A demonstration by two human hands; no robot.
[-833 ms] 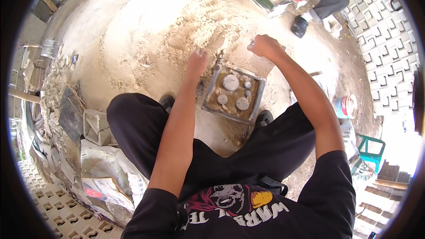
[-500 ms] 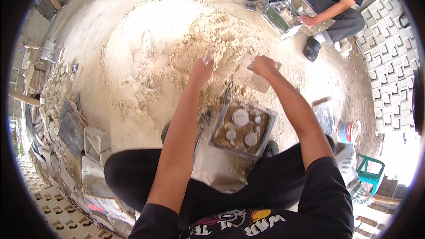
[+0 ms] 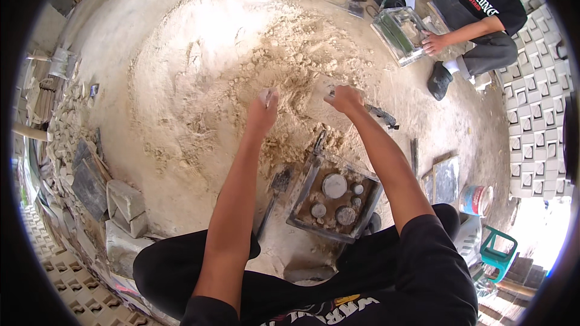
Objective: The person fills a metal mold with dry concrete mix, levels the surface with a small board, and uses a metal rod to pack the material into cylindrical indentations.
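My right hand [image 3: 346,99] is closed on the near edge of a flat, sand-coloured rectangular board [image 3: 319,98], which lies low against the loose sand [image 3: 290,54]. My left hand [image 3: 264,107] is closed over the sand to the left, its fingertips pale with powder; what it holds, if anything, cannot be made out. Between my knees and forearms stands a dark rectangular moulding frame [image 3: 320,231] packed with brown sand. Several round grey discs of different sizes, such as the large disc [image 3: 334,186], sit in it. Left of the frame lies a dark-bladed trowel [image 3: 280,181].
A dark hand tool [image 3: 382,116] lies beside my right forearm. At the far right a co-worker sits, holding another frame [image 3: 399,36]. A tin [image 3: 475,200] and a green stool [image 3: 499,255] stand right; rubble and blocks [image 3: 125,205] are at left.
Both hands have shifted left and farther from the frame, the board moving with my right hand into the sand. My view has also shifted, and the dark tool beside my right forearm now shows.
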